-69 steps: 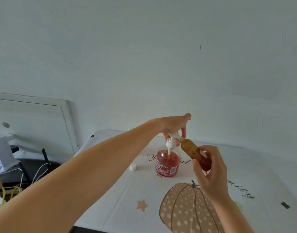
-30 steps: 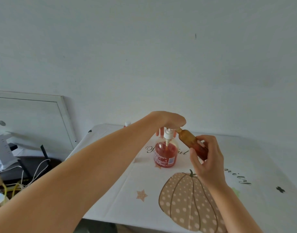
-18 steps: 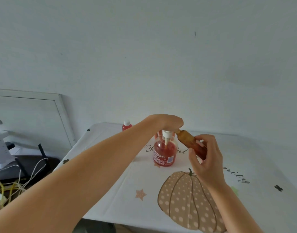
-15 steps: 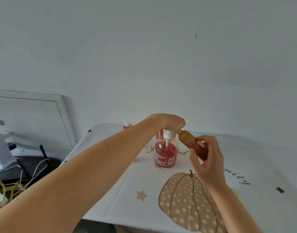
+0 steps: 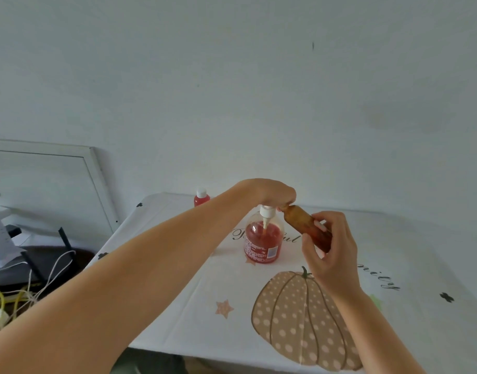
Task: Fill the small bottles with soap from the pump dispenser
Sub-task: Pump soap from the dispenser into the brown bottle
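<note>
A clear pump dispenser (image 5: 263, 242) about half full of red soap stands on the table with the pumpkin-print cloth (image 5: 178, 306). My left hand (image 5: 269, 193) lies over its white pump head, fingers curled down around it, and the head sits low on the neck. My right hand (image 5: 331, 255) grips a small amber bottle (image 5: 299, 220), tilted so that its mouth meets the nozzle under my left hand. A second small bottle (image 5: 201, 197), red with a white cap, stands upright at the table's far edge.
The table backs onto a plain white wall. Left of it lean a white framed panel (image 5: 42, 184) and a dark stand with tangled cables (image 5: 29, 268). The table's front edge runs close below the pumpkin print.
My left hand has curled over the pump head and pushed it down since the earliest frame. The amber bottle stays at the nozzle. My view has shifted a little.
</note>
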